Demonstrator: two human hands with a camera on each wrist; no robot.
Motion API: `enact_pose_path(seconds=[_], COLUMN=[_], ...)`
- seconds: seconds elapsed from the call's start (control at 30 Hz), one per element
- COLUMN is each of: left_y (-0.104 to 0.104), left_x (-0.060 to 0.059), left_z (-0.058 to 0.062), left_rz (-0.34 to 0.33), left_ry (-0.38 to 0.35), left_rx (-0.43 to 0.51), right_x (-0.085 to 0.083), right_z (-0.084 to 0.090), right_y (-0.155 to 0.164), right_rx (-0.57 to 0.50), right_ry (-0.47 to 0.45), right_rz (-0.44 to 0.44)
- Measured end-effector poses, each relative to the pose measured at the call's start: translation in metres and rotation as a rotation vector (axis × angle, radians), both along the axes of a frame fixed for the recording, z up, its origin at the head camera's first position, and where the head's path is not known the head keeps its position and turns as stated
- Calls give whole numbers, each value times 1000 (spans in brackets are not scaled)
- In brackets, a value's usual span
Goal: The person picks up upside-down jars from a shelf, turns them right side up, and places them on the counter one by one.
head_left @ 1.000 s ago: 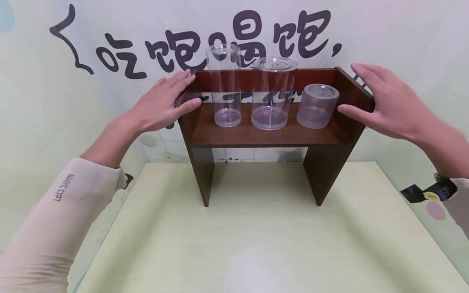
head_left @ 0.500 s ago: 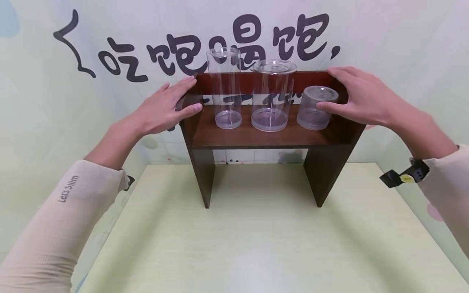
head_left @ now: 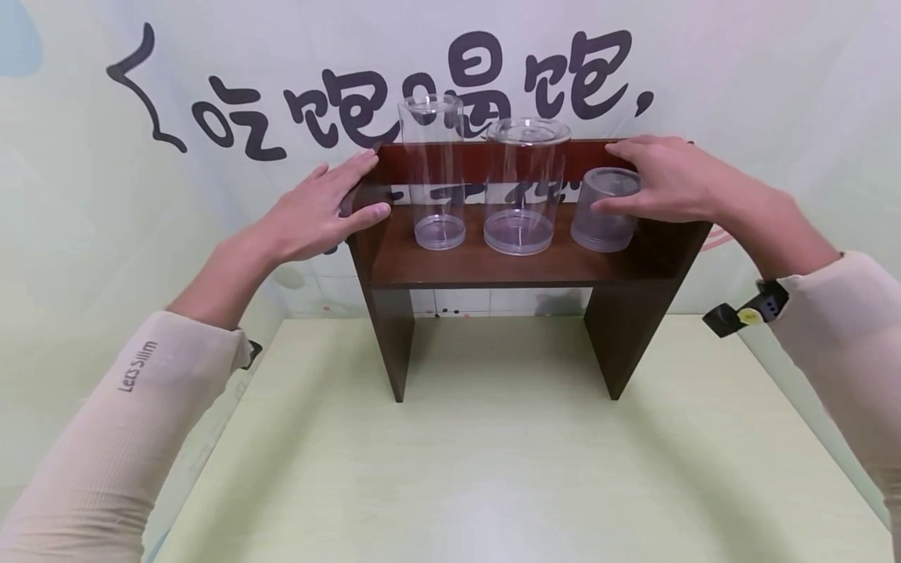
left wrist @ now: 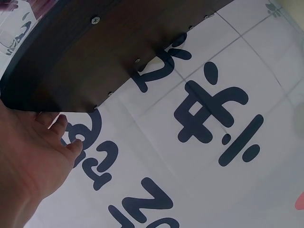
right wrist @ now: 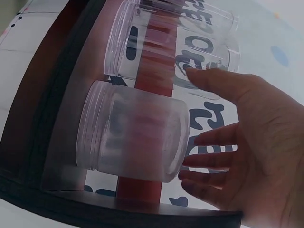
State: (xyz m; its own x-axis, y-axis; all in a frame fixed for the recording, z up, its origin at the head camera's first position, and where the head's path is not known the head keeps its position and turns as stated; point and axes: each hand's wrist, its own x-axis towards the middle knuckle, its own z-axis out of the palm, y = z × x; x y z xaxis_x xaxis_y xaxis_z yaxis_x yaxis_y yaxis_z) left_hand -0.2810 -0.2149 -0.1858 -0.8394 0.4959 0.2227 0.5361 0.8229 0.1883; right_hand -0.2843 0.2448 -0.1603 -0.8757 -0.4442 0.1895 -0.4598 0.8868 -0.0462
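Note:
A dark wooden shelf (head_left: 493, 262) stands on the table with three clear jars on it: a tall narrow jar (head_left: 432, 172), a wide jar (head_left: 521, 188) and a short jar (head_left: 598, 227). My left hand (head_left: 331, 199) rests flat on the shelf's left side panel (left wrist: 95, 52), fingers straight, thumb at its front edge. My right hand (head_left: 655, 180) arches over the short jar (right wrist: 133, 133), thumb in front of it, fingers spread behind its top. In the right wrist view the right hand (right wrist: 247, 142) is spread close beside the jar without closing on it.
The shelf stands at the back of a pale green table (head_left: 507, 469), against a wall with large black characters (head_left: 450, 78). The shelf's right side panel (head_left: 669, 242) rises next to the short jar. Bare tabletop lies in front of the shelf.
My right hand has moved left from outside the shelf's right panel to over the short jar. The left hand has stayed on the left panel.

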Motion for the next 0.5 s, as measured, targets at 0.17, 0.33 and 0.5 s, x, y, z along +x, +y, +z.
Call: enact_pose_path(seconds=[0.17, 0.33, 0.5], left_y=[0, 0, 0], left_x=[0, 0, 0], left_z=[-1, -1, -1], left_rz=[-1, -3, 0], left_ry=[1, 8, 6], left_rx=[1, -1, 4], right_x=[-6, -11, -15], right_z=[1, 2, 3], right_y=[-3, -5, -5], right_rx=[62, 91, 98], right_ry=[-49, -87, -109], right_rz=[-22, -35, -16])
